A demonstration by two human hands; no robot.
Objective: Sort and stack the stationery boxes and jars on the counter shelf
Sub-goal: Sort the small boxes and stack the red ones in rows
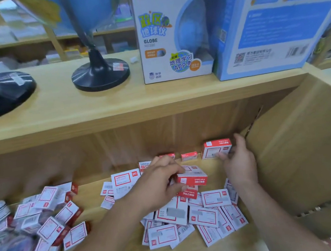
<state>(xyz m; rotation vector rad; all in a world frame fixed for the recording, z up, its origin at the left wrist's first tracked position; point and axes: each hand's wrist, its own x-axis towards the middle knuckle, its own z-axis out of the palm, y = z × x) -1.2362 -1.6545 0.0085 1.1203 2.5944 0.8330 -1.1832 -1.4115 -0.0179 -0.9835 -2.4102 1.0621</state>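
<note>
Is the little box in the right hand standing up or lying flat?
Standing on edge: the box shows its broad white face forward and a narrow red side on top, with the right hand holding it.

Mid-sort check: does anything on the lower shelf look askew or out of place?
Yes. The small red-and-white boxes mostly lie in loose heaps, tilted and overlapping: a left heap and a middle heap beneath the left hand, which grips one box. Only the back row stands square, where the right hand holds the corner box.
</note>
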